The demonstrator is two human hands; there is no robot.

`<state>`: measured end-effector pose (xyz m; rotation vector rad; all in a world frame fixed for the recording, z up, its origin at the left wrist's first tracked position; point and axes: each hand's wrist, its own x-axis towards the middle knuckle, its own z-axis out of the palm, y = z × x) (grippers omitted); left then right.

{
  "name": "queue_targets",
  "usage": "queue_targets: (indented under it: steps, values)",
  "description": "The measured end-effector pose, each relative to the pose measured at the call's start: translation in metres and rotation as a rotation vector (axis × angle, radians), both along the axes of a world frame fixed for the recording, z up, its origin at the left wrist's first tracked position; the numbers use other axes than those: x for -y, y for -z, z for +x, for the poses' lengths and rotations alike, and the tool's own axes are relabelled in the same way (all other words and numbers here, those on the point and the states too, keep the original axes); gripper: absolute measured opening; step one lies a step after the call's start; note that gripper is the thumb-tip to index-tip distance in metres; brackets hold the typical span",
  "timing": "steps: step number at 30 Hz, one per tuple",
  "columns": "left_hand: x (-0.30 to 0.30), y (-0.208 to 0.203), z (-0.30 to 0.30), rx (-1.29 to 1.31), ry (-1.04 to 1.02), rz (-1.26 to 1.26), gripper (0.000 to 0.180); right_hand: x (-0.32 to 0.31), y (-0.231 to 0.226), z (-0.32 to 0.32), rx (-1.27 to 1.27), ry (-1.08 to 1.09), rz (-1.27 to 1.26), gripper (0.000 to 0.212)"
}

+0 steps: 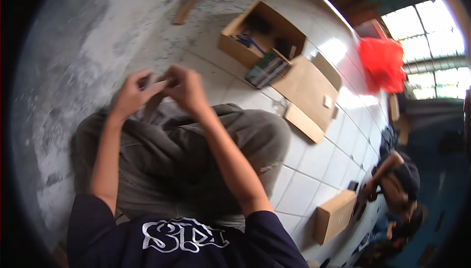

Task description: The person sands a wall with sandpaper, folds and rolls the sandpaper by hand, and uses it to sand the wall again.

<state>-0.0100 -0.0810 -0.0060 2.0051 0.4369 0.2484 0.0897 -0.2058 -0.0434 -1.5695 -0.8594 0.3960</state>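
Above my crossed legs, both hands meet in front of me, slightly smeared by motion. My left hand (133,94) is closed, its thumb reaching toward the right hand. Bent inward, the fingers of my right hand (185,88) pinch at the same spot. Between them is something small that I cannot make out. A greyish-brown strip (153,105) hangs just below the fingers; whether it is part of what they hold is unclear. Past my right knee stands an open cardboard box (234,50) with dark items and something blue inside, its flap (309,89) folded out over the tiles.
A bundle of thin, colourful-edged items (267,69) leans against the box. A wooden strip (190,5) lies by the stained wall. Farther right are a red plastic bag (380,64), a closed cardboard box (334,217) and another person (397,182) bending over near it.
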Motion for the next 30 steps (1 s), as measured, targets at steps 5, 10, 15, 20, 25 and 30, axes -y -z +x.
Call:
queue_targets:
  steps: [5, 10, 15, 20, 25, 30]
  values:
    - [-0.016, 0.013, -0.07, -0.097, -0.325, -0.223, 0.052, -0.006, -0.024, -0.05, 0.0, -0.114, -0.003, 0.039]
    - [-0.023, 0.006, -0.119, 0.015, -0.441, -0.216, 0.028, -0.009, -0.03, -0.086, -0.199, -0.185, 0.232, 0.043]
    - [-0.016, -0.007, -0.154, 0.033, -0.446, -0.07, 0.024, -0.028, -0.027, -0.121, -0.137, -0.103, 0.073, 0.019]
    - [-0.007, -0.014, -0.169, 0.053, -0.463, 0.063, 0.022, -0.019, -0.046, -0.137, -0.066, -0.053, -0.069, 0.016]
    - [0.006, -0.021, -0.169, 0.074, -0.537, 0.055, 0.022, -0.008, -0.054, -0.149, -0.21, 0.007, -0.014, 0.015]
    - [0.015, -0.024, -0.167, 0.076, -0.506, -0.021, 0.021, 0.0, -0.047, -0.157, -0.283, 0.0, 0.032, 0.017]
